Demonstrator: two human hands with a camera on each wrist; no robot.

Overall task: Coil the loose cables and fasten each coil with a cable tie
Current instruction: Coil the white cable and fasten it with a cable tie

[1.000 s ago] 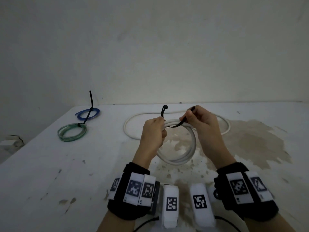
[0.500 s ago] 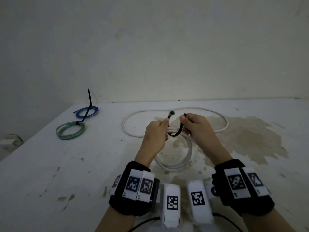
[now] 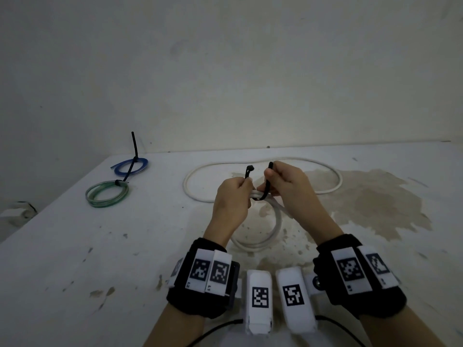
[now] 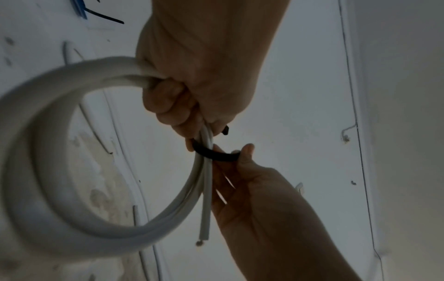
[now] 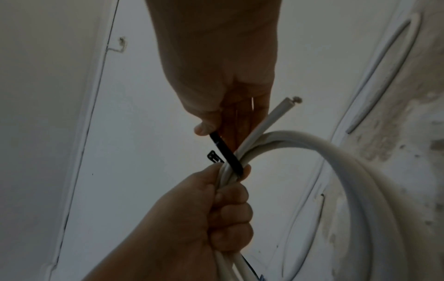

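White coil (image 3: 260, 236) — held above the table (image 3: 75, 271), gathered at its top in the left hand (image 3: 231, 200), whose fingers are curled tight round the bunched turns. A black tie (image 3: 264, 190) passes under the bundle just beside that fist; its head end (image 3: 249, 169) stands free above the left hand, and its tail is pinched between thumb and fingers of the right hand (image 3: 288, 186).

Judged handling: the cable looks light but springy and fairly stiff, so the turns would likely fan out if the fist slackens. One cut end (image 5: 291, 100) already stands clear of the bundle. Best hold is where it is now, right beside the tie. The tie itself is thin, flexible and probably slick — grip near the tip for threading.

A second white cable (image 3: 325, 171) lies loose behind. Green coil (image 3: 107, 194) and blue coil (image 3: 131, 166) lie at far left, each already tied.
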